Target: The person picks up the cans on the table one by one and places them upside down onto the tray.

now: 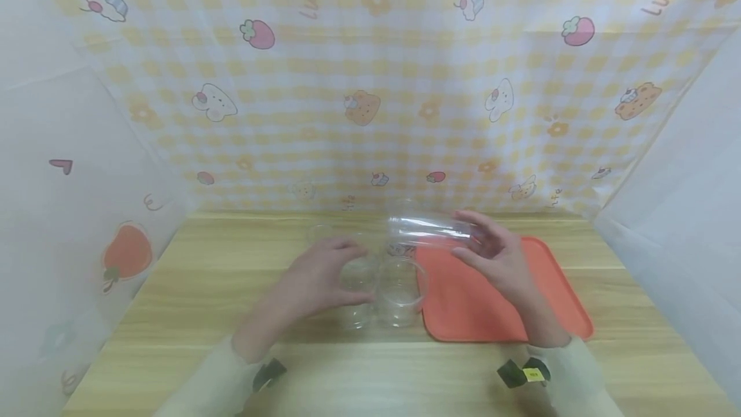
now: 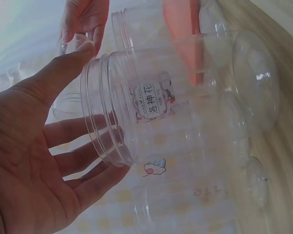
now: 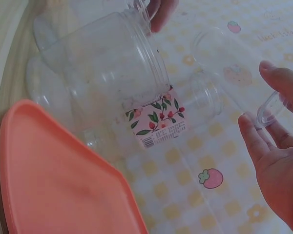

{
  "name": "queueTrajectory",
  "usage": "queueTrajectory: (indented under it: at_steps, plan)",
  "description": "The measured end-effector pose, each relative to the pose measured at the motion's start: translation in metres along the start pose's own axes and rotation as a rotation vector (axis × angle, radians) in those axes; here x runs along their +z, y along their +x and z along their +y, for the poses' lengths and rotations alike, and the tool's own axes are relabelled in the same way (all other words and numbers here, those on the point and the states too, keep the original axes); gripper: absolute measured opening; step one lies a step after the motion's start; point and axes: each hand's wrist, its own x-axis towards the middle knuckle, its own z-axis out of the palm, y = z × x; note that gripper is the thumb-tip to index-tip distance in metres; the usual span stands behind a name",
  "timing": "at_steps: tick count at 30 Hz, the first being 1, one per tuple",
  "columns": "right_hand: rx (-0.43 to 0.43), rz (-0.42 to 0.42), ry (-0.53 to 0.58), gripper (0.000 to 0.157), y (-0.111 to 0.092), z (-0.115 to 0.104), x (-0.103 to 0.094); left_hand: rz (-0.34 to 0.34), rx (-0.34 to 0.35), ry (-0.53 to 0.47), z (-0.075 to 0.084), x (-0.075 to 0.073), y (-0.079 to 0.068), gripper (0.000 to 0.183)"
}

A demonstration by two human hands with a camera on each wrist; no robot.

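My right hand [image 1: 500,259] grips a clear plastic jar [image 1: 431,230] by one end, holding it sideways above the table, its other end pointing left. In the right wrist view, the thumb and fingers lie around the ringed end of this jar [image 3: 234,73]. My left hand [image 1: 309,278] curls around the threaded neck of an upright clear jar [image 2: 105,107], thumb on one side and fingers on the other. Directly right of it stands another clear jar [image 1: 401,295]. A floral paper label [image 3: 156,119] shows on a jar behind these.
An orange-red tray [image 1: 475,301] lies on the wooden table [image 1: 191,314], right of the jars and beneath my right hand. More clear jars stand behind the front ones. A yellow checked cloth [image 1: 405,69] hangs at the back, and white sheets [image 1: 75,224] close the sides.
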Motion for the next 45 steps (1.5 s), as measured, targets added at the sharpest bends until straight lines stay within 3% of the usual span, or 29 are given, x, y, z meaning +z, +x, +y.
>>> queueTrajectory:
  at_steps: [6, 21, 30, 45]
  plan:
    - [-0.018, -0.008, 0.020, 0.061, -0.002, 0.000, -0.004, -0.036, -0.004, 0.042, 0.004, -0.003, 0.003, 0.066]
    - [-0.014, -0.029, 0.046, 0.061, -0.009, -0.002, -0.016, -0.152, -0.039, 0.082, 0.011, -0.010, 0.011, 0.065]
    - [-0.065, -0.064, 0.100, 0.061, -0.009, -0.004, -0.018, -0.167, -0.049, 0.108, 0.013, -0.010, 0.013, 0.066]
    - [-0.033, -0.057, 0.086, 0.061, -0.014, -0.006, -0.028, -0.171, -0.062, 0.139, 0.014, -0.010, 0.013, 0.068]
